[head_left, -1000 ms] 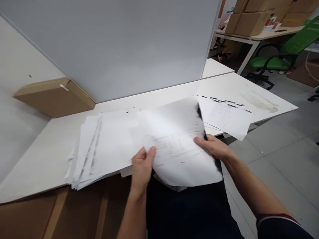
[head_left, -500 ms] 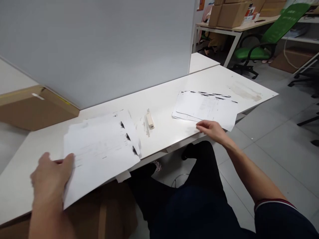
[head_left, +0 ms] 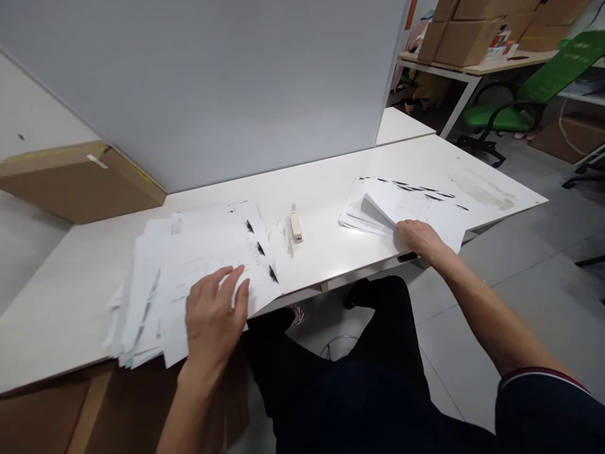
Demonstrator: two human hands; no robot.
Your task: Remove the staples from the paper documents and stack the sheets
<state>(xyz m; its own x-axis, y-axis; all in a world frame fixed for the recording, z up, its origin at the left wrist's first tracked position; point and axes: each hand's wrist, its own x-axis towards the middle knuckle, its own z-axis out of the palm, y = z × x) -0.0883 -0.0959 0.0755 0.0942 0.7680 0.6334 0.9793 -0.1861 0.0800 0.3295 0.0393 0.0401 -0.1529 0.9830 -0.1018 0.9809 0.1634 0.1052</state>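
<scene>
Over the left pile of printed paper sheets (head_left: 203,239), my left hand (head_left: 215,315) is spread with its fingers apart and grips nothing. That pile is fanned out unevenly, and black smudges mark its right edge. My right hand (head_left: 420,239) pinches the near edge of a paper sheet (head_left: 380,211) on the right pile, and the sheet's left corner curls up. The right pile of paper sheets (head_left: 444,221) overhangs the table's front edge, with black marks along its far side. Between the piles lies a small cream stapler-like object (head_left: 296,227).
A grey panel (head_left: 246,82) stands behind the white table (head_left: 326,189). At the back left leans a flat cardboard box (head_left: 85,183). Beyond the table's right end are a green chair (head_left: 510,116) and a desk with stacked cardboard boxes (head_left: 467,38).
The sheet both hands held was laid on the left pile, and my left hand let it go. My right hand moved to the right pile and took hold of a sheet, lifting its corner.
</scene>
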